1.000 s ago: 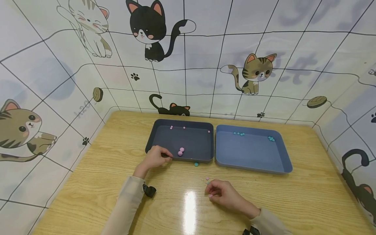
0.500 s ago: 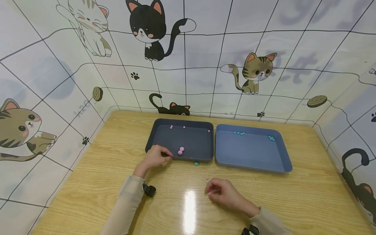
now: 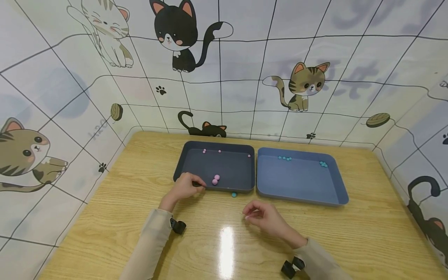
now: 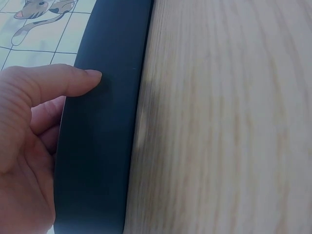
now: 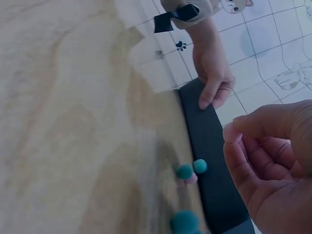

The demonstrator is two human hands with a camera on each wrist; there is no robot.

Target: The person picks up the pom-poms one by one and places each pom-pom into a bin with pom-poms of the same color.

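My left hand (image 3: 186, 186) grips the near wall of the dark tray (image 4: 100, 146), thumb on the outside and fingers behind the wall. Between thumb and fingertips of my right hand (image 5: 273, 156) is a small pink pom-pom (image 5: 232, 133). In the head view this right hand is over the table in front of the trays. Two larger pink pom-poms (image 3: 215, 179) and several small ones lie in the dark tray. Just outside its front wall sits a teal pom-pom (image 3: 233, 195). The right wrist view also shows a loose pink pom-pom (image 5: 191, 178) beside teal ones on the table.
A blue tray (image 3: 301, 182) stands right beside the dark one, with several small teal pom-poms (image 3: 323, 164) in its far right corner and more along its back wall. Behind the wooden table (image 3: 112, 217) rises a cat-patterned wall covering (image 3: 241, 58).
My right hand has moved forward toward the trays with the pink pom-pom, hiding the small pink one seen on the table before. My left hand has stayed on the dark tray.
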